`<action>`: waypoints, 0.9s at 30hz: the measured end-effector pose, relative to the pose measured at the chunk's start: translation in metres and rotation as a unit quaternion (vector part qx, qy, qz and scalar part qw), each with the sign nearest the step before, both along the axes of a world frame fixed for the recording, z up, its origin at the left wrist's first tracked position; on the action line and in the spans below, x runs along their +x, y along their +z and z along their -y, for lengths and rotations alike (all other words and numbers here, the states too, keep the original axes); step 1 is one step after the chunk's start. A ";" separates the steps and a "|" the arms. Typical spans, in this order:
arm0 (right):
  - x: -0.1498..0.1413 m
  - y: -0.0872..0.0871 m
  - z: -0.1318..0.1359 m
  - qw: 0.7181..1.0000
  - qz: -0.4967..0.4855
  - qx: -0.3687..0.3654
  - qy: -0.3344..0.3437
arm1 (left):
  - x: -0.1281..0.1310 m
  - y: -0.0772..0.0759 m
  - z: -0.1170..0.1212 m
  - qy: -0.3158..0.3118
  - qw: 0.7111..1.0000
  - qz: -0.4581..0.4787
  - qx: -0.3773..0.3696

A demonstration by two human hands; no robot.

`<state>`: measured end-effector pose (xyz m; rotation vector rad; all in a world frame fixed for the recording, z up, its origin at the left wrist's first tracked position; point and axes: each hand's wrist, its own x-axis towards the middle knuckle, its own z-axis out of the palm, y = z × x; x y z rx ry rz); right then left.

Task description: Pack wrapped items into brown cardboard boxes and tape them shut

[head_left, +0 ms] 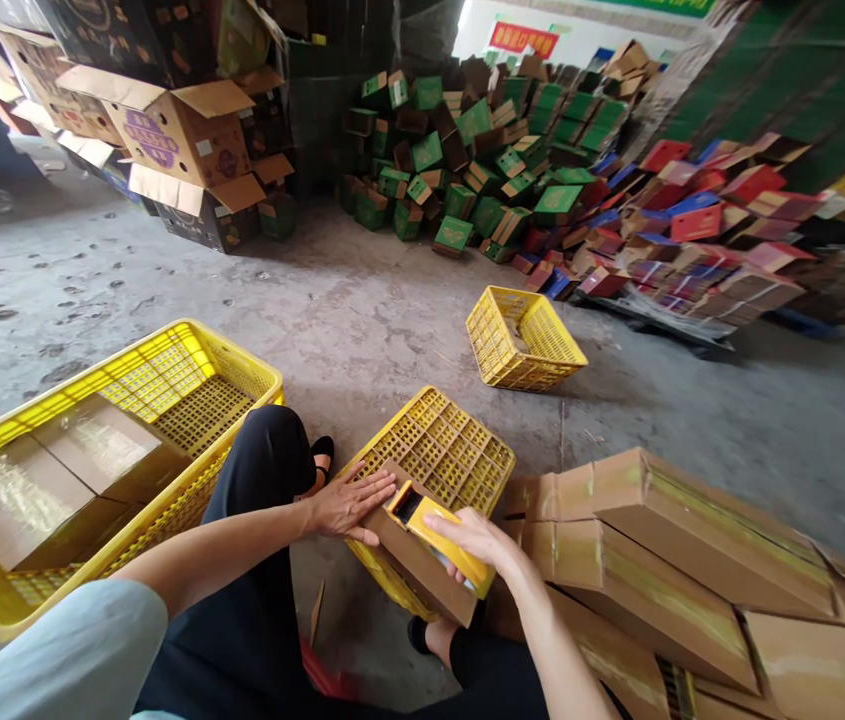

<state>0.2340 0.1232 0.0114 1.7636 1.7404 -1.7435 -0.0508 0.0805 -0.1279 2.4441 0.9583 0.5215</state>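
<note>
One narrow cardboard box (423,578): lying aslant on a crate between the person's knees, a brown face turned up.
Yellow handheld tool (438,543): resting along the box's upper face, a dark opening at its far end; probably a tape dispenser, though its type is uncertain.
Left hand (347,507): palm down on the box's far end, fingers extended and slightly fanned, thumb apart.
Right hand (480,540): wrapped around the tool, one digit along its top, others curled beside it; some fingertips are hidden.
Good handling: probably flat, even pressure from the tool, with the left palm bracing the cardboard and its fingertips clear of the tool's front edge.
Yellow plastic crate (459,440): under the box, apparently upturned, its gridded base showing.
Taped cartons (662,560): stacked at the right, with glossy yellowish tape.
Large yellow crate (103,555): at the left, holding taped cardboard boxes.
Small yellow crate (527,360): ahead on the concrete floor.
Printed carton (174,140): purple lettering, too blurred to read.
Red banner (523,40): yellowish characters, illegible.
Brand on tool: none readable.
</note>
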 end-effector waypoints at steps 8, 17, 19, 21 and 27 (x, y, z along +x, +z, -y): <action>0.013 0.000 0.011 0.999 0.034 0.010 -0.006 | 0.008 0.005 0.007 0.026 1.000 -0.011 0.000; 0.010 0.000 0.011 0.999 0.030 0.005 -0.014 | 0.039 0.000 0.022 0.005 0.997 -0.045 0.058; 0.011 -0.002 0.011 1.000 0.026 -0.002 -0.011 | 0.038 -0.002 0.022 0.008 0.997 -0.046 0.065; 0.011 -0.005 0.010 1.000 0.024 -0.010 -0.009 | 0.036 -0.002 0.022 0.014 0.997 -0.041 0.066; 0.009 -0.006 0.009 0.999 0.033 -0.020 0.001 | 0.032 0.000 0.017 -0.003 0.998 -0.042 0.053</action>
